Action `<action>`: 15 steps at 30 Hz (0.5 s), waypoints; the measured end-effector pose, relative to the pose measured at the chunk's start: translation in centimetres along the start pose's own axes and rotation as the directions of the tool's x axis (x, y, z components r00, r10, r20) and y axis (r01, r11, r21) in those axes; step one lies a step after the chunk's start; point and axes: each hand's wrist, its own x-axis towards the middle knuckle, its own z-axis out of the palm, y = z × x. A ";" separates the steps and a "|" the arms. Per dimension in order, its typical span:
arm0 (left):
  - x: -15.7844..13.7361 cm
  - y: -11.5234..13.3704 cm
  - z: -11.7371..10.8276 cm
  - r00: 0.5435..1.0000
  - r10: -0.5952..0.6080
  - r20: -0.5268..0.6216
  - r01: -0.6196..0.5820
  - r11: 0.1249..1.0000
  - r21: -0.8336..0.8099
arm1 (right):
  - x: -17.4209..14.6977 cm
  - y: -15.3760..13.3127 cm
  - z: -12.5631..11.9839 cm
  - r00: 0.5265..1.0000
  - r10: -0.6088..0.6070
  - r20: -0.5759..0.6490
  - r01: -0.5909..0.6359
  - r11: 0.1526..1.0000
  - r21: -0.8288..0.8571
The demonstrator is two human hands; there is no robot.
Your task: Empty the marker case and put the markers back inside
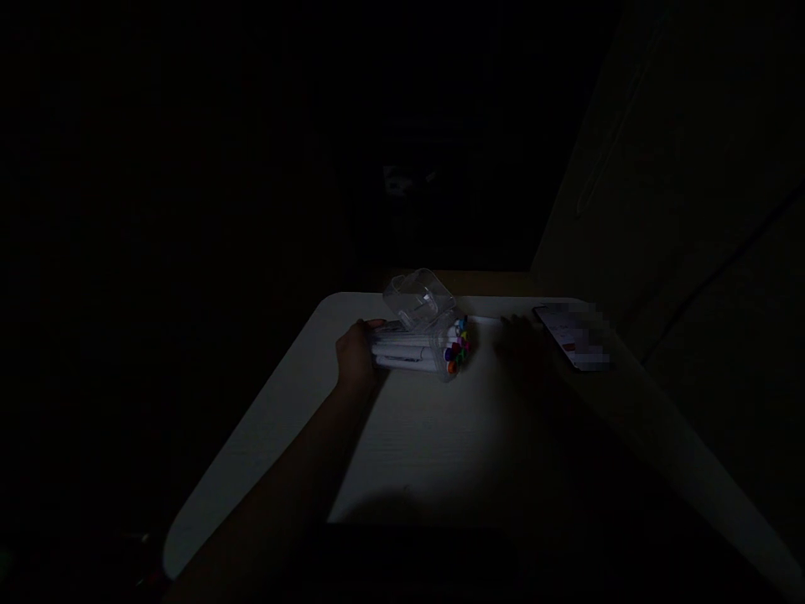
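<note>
A clear plastic case (pixel 412 329) full of white markers (pixel 402 352) lies on its side on the white table. Its see-through lid (pixel 420 294) is swung up and back. The markers' coloured ends, among them orange, purple, red, green and blue, face right at the mouth of the case. My left hand (pixel 357 354) is wrapped round the closed end of the case. Deep in shadow to the right of the case is my right hand (pixel 523 344), apart from it. A thin pale strip (pixel 484 319) runs near its fingertips; whether the fingers hold it cannot be made out.
A phone (pixel 573 337) with a lit, partly blurred screen lies at the table's far right edge. The white table (pixel 415 445) has rounded corners. A dim wall with a dark cable (pixel 723 268) stands to the right. Everything beyond is nearly black.
</note>
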 end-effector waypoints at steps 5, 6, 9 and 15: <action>-0.4 0.9 0.3 0.998 -0.058 -0.040 0.059 0.998 0.031 | -0.1 0.0 -0.9 1.000 -0.028 -0.003 0.028 1.000 0.003; -0.5 1.0 0.4 0.997 -0.065 -0.038 0.066 0.997 0.035 | -0.1 -0.1 -1.2 0.999 -0.040 0.007 0.040 0.999 0.006; -0.7 1.3 0.6 0.995 -0.084 -0.046 0.085 0.996 0.023 | -0.4 -1.2 -2.2 0.995 -0.087 0.039 0.087 0.996 0.017; -0.6 1.2 0.5 0.996 -0.079 -0.040 0.079 0.997 0.009 | -0.5 -3.7 -4.5 0.942 -0.221 0.252 0.201 0.974 0.106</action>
